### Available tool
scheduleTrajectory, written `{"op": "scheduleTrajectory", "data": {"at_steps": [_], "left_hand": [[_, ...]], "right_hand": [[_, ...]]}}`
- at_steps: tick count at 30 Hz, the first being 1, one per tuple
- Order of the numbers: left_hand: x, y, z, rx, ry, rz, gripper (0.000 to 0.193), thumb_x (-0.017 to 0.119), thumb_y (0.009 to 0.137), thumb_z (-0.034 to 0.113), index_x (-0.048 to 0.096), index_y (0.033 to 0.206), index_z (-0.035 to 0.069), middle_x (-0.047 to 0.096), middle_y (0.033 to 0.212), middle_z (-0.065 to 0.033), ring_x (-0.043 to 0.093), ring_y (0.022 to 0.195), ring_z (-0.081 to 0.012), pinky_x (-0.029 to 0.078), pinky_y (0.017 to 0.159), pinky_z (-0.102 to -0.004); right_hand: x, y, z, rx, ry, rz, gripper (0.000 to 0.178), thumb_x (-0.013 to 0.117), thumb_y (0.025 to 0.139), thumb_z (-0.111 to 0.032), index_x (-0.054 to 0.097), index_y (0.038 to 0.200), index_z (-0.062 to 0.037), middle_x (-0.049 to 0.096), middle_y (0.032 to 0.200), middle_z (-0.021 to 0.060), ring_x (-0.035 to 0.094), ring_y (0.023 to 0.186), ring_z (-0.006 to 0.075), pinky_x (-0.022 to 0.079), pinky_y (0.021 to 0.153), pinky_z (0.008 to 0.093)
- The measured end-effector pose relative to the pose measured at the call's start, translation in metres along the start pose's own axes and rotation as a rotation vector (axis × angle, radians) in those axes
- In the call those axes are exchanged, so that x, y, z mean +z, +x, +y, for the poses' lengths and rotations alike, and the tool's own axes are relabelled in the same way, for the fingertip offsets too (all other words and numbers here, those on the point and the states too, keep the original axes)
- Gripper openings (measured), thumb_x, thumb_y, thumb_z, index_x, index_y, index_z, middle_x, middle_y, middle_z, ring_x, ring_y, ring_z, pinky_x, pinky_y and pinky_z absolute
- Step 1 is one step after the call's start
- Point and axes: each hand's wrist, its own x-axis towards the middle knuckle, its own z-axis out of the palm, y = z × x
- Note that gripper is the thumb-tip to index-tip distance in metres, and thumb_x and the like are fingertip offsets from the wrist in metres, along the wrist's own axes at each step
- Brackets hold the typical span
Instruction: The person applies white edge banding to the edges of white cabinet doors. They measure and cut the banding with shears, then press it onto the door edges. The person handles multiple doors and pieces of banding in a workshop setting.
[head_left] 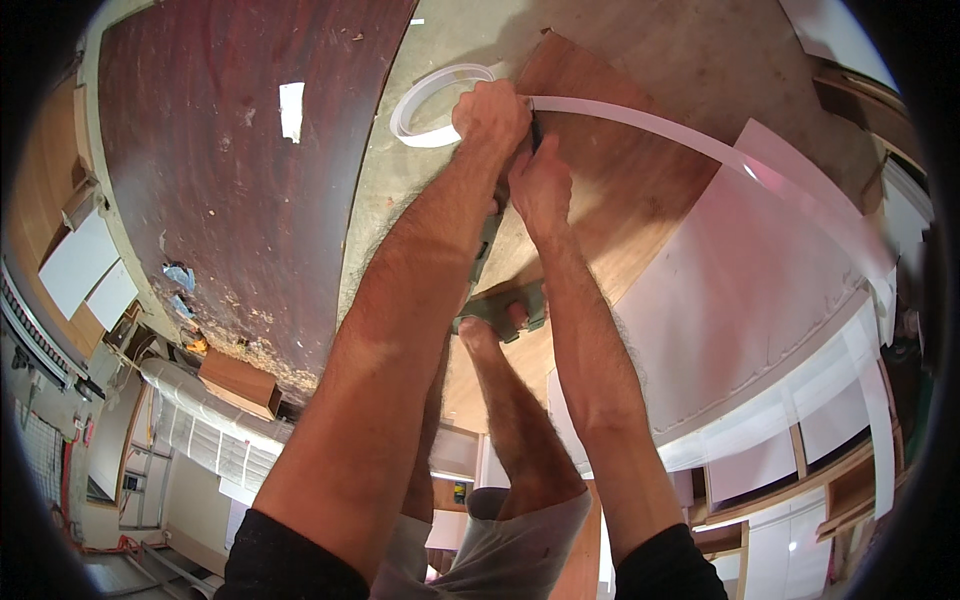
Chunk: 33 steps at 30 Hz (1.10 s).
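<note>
My left hand is closed around a long, thin white strip that looks like edge banding. On the left of that fist the strip curls into a loose coil; on the right it arcs across to the far right and hangs down there. Just below, my right hand is closed on a slim dark tool, its top close to the strip where it leaves my left hand. The tool looks like a cutter, but my fingers hide most of it. Both arms reach forward, the left one higher.
Under my hands lies a brown wooden board on the concrete floor. A large dark red panel with a white scrap fills the left. A white panel is at the right. My sandalled feet stand below; cabinet frames are at lower right.
</note>
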Motion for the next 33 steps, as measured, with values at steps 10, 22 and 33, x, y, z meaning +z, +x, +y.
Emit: {"op": "scheduleTrajectory", "data": {"at_steps": [10,22,33], "left_hand": [[0.002,0.001,-0.004,0.044,-0.024,0.009,0.044,0.069,0.097,0.044,0.077,0.11,0.003,0.075,0.109,-0.0221,0.073,0.106,-0.0408,0.059,0.087,-0.0489],[0.0,-0.013,-0.051,0.277,0.015,0.023,0.046,0.058,0.099,0.051,0.076,0.103,0.009,0.074,0.099,-0.0242,0.07,0.098,-0.0464,0.054,0.084,-0.056],[-0.109,-0.242,-0.145,0.368,-0.299,-0.08,0.043,0.059,0.102,0.028,0.049,0.14,0.01,0.07,0.106,-0.0306,0.067,0.098,-0.051,0.052,0.081,-0.0561]], "right_hand": [[0.006,-0.01,0.007,0.025,0.026,0.002,0.035,0.052,0.103,-0.027,0.045,0.123,-0.0004,0.07,0.099,0.0332,0.07,0.096,0.0519,0.056,0.083,0.0597],[0.007,-0.049,0.045,-0.03,0.02,0.022,0.03,0.055,0.101,-0.027,0.054,0.115,-0.0006,0.07,0.092,0.0316,0.068,0.088,0.0535,0.054,0.081,0.0618],[-0.091,-0.213,0.054,-0.104,0.208,0.107,0.025,0.066,0.095,-0.027,0.066,0.101,-0.0022,0.074,0.087,0.0214,0.072,0.08,0.0417,0.055,0.071,0.049]]}}
